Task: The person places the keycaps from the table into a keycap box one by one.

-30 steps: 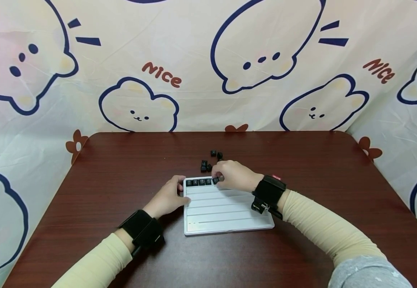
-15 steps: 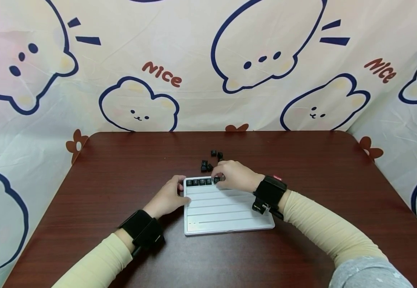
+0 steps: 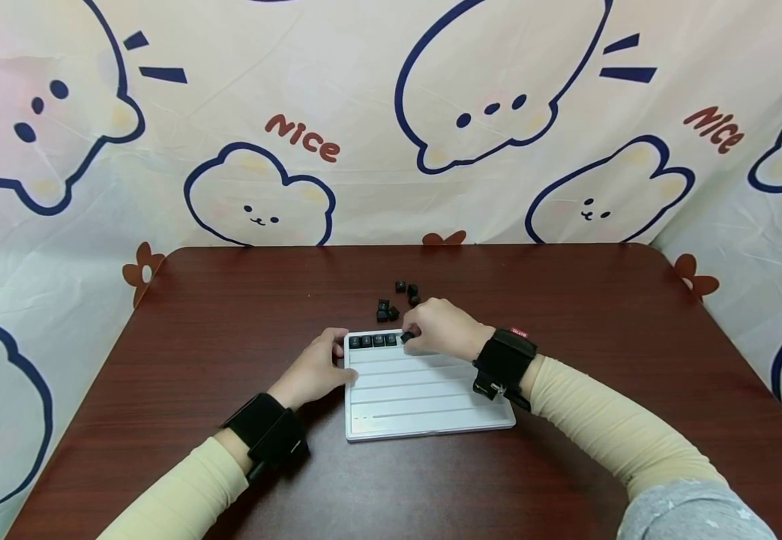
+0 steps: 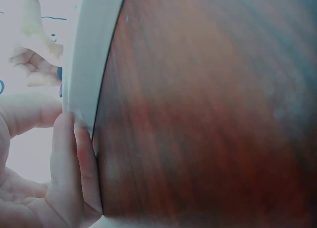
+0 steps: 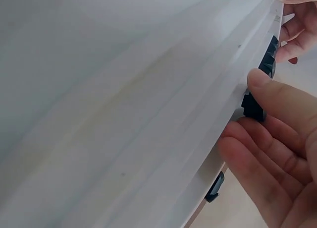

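Observation:
A white tray (image 3: 424, 397) with ridged rows lies flat on the table. My left hand (image 3: 313, 367) grips its left edge near the far corner; in the left wrist view the thumb and fingers (image 4: 64, 163) meet at the rim. Several black keycaps (image 3: 373, 341) stand side by side in the tray's farthest row, starting at the left end. Just right of them, my right hand (image 3: 446, 328) pinches another black keycap (image 5: 253, 108) between thumb and fingers. That keycap is tilted over the same row and partly hidden by the fingers.
Several loose black keycaps (image 3: 382, 315) lie on the dark wooden table (image 3: 262, 292) just beyond the tray, close to the right hand. A patterned cloth (image 3: 364, 75) hangs behind the far table edge.
My right hand has shifted slightly to the right, and the pinched keycap has tilted and moved slightly right, away from the row. The left hand and tray stay put.

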### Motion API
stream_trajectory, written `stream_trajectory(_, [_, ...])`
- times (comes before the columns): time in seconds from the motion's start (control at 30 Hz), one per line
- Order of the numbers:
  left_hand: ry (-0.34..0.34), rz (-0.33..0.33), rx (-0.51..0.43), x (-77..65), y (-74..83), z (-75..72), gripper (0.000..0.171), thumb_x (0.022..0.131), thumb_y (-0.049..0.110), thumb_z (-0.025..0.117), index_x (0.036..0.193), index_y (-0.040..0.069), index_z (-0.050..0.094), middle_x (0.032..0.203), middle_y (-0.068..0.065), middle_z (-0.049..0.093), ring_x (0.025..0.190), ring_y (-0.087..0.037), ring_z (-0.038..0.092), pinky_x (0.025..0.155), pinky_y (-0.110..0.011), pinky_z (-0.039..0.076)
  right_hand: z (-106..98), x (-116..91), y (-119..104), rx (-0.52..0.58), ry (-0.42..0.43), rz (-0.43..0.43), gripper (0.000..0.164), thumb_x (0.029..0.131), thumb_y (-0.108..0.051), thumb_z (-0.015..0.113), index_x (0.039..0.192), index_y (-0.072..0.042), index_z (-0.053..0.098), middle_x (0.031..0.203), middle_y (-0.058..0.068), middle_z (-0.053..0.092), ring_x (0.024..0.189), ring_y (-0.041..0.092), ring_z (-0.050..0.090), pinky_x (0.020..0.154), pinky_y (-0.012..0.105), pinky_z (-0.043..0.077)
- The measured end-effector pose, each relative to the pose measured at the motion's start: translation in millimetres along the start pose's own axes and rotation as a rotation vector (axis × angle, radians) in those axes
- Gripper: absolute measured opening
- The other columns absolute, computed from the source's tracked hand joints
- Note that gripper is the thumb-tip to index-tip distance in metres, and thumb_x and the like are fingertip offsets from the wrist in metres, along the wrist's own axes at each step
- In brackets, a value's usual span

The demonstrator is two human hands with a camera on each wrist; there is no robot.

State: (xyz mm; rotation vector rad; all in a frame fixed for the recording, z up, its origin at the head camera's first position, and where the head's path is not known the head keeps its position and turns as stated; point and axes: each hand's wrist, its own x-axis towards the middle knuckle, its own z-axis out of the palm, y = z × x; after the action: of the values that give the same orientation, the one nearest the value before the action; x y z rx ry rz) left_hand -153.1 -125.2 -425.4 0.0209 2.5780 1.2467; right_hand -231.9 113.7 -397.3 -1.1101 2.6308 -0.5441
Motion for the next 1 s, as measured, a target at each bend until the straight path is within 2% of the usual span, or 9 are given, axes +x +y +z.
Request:
stream_trajectory(0.13, [-0.001, 0.003, -0.004, -0.4, 0.5, -0.6, 0.069, 0.088, 0.004, 0.078, 0.148, -0.002, 0.045, 0.109, -0.012, 0.054, 0.092, -0.024, 0.051, 0.079, -0.037, 0.043, 0.0, -0.7, -1.3, -0.064, 0.01, -0.022, 0.023, 0.087, -0.016, 0.083, 0.105, -0.003, 0.078, 0.084, 0.0, 0.071, 0.063, 0.004, 0.054, 0.066, 0.024, 0.051])
stream_trajectory(0.33, [0.0, 0.003, -0.008, -0.6, 0.4, -0.7, 0.069, 0.088, 0.003, 0.078, 0.148, -0.002, 0.045, 0.108, -0.012, 0.053, 0.091, -0.024, 0.051, 0.079, -0.037, 0.043, -1.7, 0.3, -3.9, -0.095, 0.009, -0.036, 0.02, 0.087, -0.013, 0.083, 0.102, -0.003, 0.076, 0.067, -0.004, 0.059, 0.055, 0.005, 0.042, 0.063, 0.024, 0.047])
stream_trajectory(0.47, [0.001, 0.005, -0.008, -0.6, 0.1, -0.8, 0.069, 0.087, 0.003, 0.078, 0.147, -0.003, 0.045, 0.108, -0.012, 0.053, 0.091, -0.024, 0.051, 0.08, -0.038, 0.043, -1.7, 0.7, -6.8, -0.105, 0.013, -0.038, 0.015, 0.087, -0.011, 0.082, 0.1, -0.004, 0.078, 0.07, -0.002, 0.063, 0.054, 0.005, 0.04, 0.065, 0.024, 0.047])
stream_trajectory(0.57, [0.002, 0.004, -0.003, -0.3, 0.0, -1.0, 0.069, 0.088, 0.004, 0.078, 0.148, -0.002, 0.045, 0.109, -0.012, 0.053, 0.092, -0.024, 0.051, 0.08, -0.038, 0.043, -0.4, 1.8, -9.0, -0.151, 0.028, -0.053, 0.012, 0.088, -0.013, 0.082, 0.096, -0.005, 0.078, 0.077, 0.0, 0.068, 0.057, 0.004, 0.048, 0.065, 0.024, 0.049])
stream_trajectory(0.7, [0.004, 0.001, 0.001, -0.2, 0.0, -1.1, 0.069, 0.087, 0.004, 0.079, 0.147, -0.002, 0.045, 0.109, -0.012, 0.054, 0.092, -0.024, 0.051, 0.08, -0.038, 0.044, 2.2, 3.6, -12.1, -0.212, 0.05, -0.067, 0.014, 0.087, -0.016, 0.083, 0.092, -0.005, 0.076, 0.082, 0.002, 0.071, 0.069, 0.01, 0.064, 0.068, 0.026, 0.054])
stream_trajectory(0.8, [0.001, 0.003, -0.003, -0.3, 0.0, -0.8, 0.069, 0.087, 0.004, 0.078, 0.147, -0.002, 0.045, 0.108, -0.012, 0.053, 0.091, -0.024, 0.051, 0.079, -0.037, 0.044, 4.1, 4.5, -13.1, -0.235, 0.049, -0.06, 0.017, 0.087, -0.018, 0.083, 0.095, -0.005, 0.076, 0.086, 0.004, 0.073, 0.076, 0.015, 0.069, 0.073, 0.028, 0.056])
stream_trajectory(1.0, [-0.001, 0.004, -0.008, -0.1, 0.2, -0.5, 0.069, 0.087, 0.004, 0.078, 0.147, -0.002, 0.045, 0.109, -0.012, 0.053, 0.093, -0.024, 0.051, 0.08, -0.037, 0.043, 4.7, 5.0, -13.0, -0.218, 0.024, -0.037, 0.022, 0.087, -0.018, 0.084, 0.102, -0.005, 0.075, 0.088, 0.005, 0.073, 0.076, 0.015, 0.068, 0.072, 0.027, 0.055])
